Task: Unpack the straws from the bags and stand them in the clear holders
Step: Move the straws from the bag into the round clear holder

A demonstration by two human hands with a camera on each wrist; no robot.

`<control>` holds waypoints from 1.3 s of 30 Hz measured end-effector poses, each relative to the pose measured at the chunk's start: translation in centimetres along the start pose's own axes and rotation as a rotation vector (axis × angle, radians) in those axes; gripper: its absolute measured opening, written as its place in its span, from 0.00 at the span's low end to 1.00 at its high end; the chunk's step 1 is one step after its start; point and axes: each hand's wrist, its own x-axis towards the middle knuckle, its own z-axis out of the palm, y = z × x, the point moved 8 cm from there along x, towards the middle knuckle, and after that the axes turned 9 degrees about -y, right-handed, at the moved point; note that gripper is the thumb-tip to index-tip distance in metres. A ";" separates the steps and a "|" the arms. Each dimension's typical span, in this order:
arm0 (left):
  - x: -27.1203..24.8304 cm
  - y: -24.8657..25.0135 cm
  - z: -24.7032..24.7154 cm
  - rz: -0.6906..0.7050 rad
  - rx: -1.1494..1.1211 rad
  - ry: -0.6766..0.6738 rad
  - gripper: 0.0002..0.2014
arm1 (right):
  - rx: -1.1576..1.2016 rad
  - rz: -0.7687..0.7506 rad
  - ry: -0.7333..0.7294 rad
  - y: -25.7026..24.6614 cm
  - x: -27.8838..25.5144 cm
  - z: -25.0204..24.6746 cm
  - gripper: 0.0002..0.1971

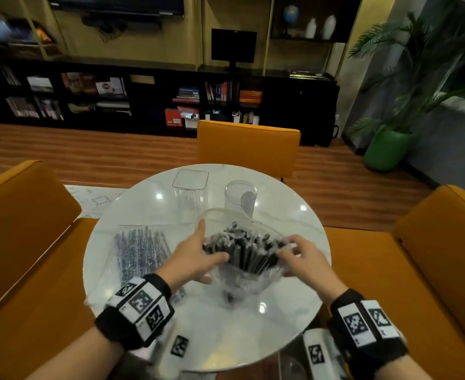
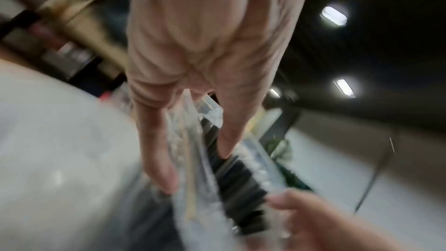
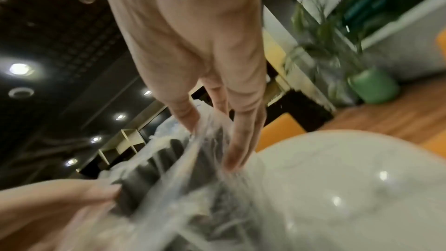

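Observation:
Above the middle of the round white table (image 1: 289, 319), both hands hold up a clear plastic bag (image 1: 242, 281) of black straws (image 1: 249, 252); its mouth gapes open upward. My left hand (image 1: 201, 250) grips the bag's left side, thumb across the straws. My right hand (image 1: 286, 260) pinches the right edge of the plastic. Both wrist views are blurred and show the straws (image 2: 239, 178) (image 3: 154, 169) between thumb and fingers. A second, sealed bag of straws (image 1: 140, 250) lies flat at the left. A square clear holder (image 1: 190, 187) and a round one (image 1: 241, 197) stand empty behind.
Orange chairs surround the table: one at the far side (image 1: 247, 146), one at the left (image 1: 20, 215), one at the right (image 1: 439, 242). A green plant pot (image 1: 387, 149) stands on the wooden floor at the right. Black bookshelves line the back wall.

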 end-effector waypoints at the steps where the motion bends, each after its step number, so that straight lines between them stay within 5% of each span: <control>1: 0.0 -0.2 0.9 0.000 -0.141 -0.042 0.50 | 0.059 0.014 -0.057 0.3 -0.2 1.2 0.08; 7: -0.2 -0.8 -1.3 0.122 -0.216 0.119 0.51 | 0.065 0.006 0.130 0.8 -1.1 -2.1 0.06; 12: 0.3 -0.6 3.1 0.055 -0.062 -0.145 0.71 | 0.012 0.001 -0.240 0.3 -0.7 4.1 0.25; 19: -0.3 -0.9 1.0 0.190 -0.298 -0.111 0.65 | 0.441 -0.041 0.031 1.9 0.0 -0.5 0.09; 24: 0.4 -2.9 3.1 0.103 -0.236 -0.216 0.67 | 0.189 0.157 -0.105 4.7 0.5 2.7 0.16; 29: 1.4 -1.9 2.4 0.116 -0.059 -0.182 0.70 | 0.034 -0.051 -0.062 1.1 1.4 1.1 0.25; 32: 2.3 0.0 1.0 0.163 -0.026 -0.154 0.63 | -0.012 -0.158 0.005 -1.1 2.1 0.4 0.13; 35: 3.6 1.0 -0.2 0.183 -0.313 -0.104 0.47 | 0.159 -0.147 0.054 -1.0 3.3 0.4 0.09; 39: 5.8 -1.7 0.1 -0.044 -0.632 -0.006 0.33 | 0.119 0.046 0.050 2.0 5.6 1.4 0.12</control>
